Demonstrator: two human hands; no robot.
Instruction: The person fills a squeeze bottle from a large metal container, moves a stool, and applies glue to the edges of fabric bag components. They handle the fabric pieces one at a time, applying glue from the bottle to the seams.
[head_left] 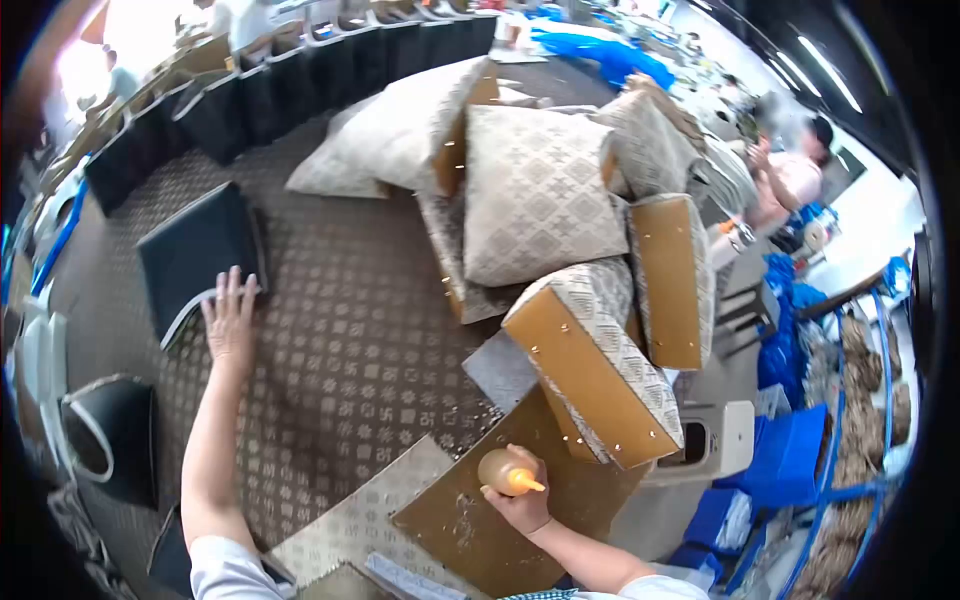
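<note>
My left hand (pixel 231 318) is stretched forward with its fingers apart, at the lower edge of a dark square bag (pixel 198 252) that lies on the patterned cloth surface (pixel 330 300). In my right hand (pixel 525 508) is a squeeze bottle (pixel 506 472) with a yellow-orange nozzle, held over a brown board (pixel 470 530). Just beyond it leans a patterned cushion-like piece with a tan side panel (pixel 592 370). Whether my left fingers touch the bag is hard to tell.
Patterned cushion-like pieces (pixel 545 190) are piled ahead. Dark bags (pixel 290 90) line the far edge, and another (pixel 118 440) lies at left. A person (pixel 790 185) is at the right back. A plastic stool (pixel 715 440) and blue bins (pixel 785 460) stand at right.
</note>
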